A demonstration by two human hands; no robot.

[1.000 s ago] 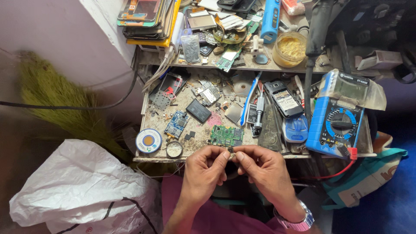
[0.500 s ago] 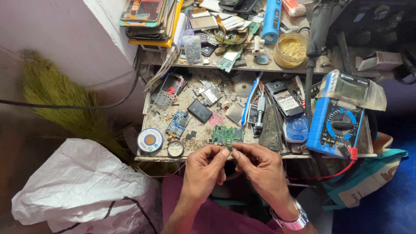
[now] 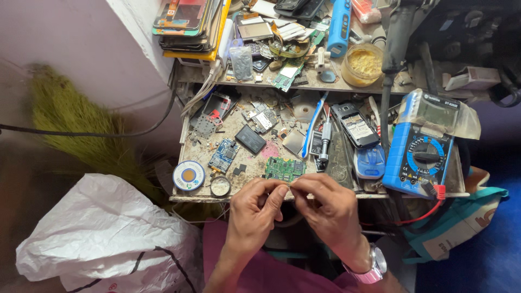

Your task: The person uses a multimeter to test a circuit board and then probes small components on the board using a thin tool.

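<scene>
Change over the last second: almost none. Both hands sit at the near edge of the tabletop (image 3: 347, 84) as before, only drifting slightly toward the body; fingertips are closer together now. So the fiddly pinch work goes on, nothing set down or picked up.

Left hand (image 3: 254, 209): grip closed to a pinch, thumb and forefinger meeting the right's. Right hand (image 3: 328, 209): same, pinched shut. Between them is a tiny part (image 3: 288, 186), too small to identify; can't tell which hand really carries it. It's held just in front of the green circuit board (image 3: 284, 169), above the tabletop edge, not touching the board.

Counts, as far as visible:
- hands: 2, one pink wristwatch (image 3: 370, 268) on the right
- blue multimeter (image 3: 423, 157): 1, with red lead
- green boards on lower level: 1; small blue board (image 3: 223, 155): 1
- solder wire spool (image 3: 188, 175): 1
- round loupe-like disc (image 3: 220, 186): 1
- keypad phone (image 3: 355, 126): 1
- blue-and-white toothbrush (image 3: 313, 123): 1
- yellow paste jar (image 3: 363, 64): 1
- stack of phone screens (image 3: 187, 21): several, no exact count
- white plastic bag (image 3: 103, 233): 1; broom (image 3: 70, 119): 1
</scene>
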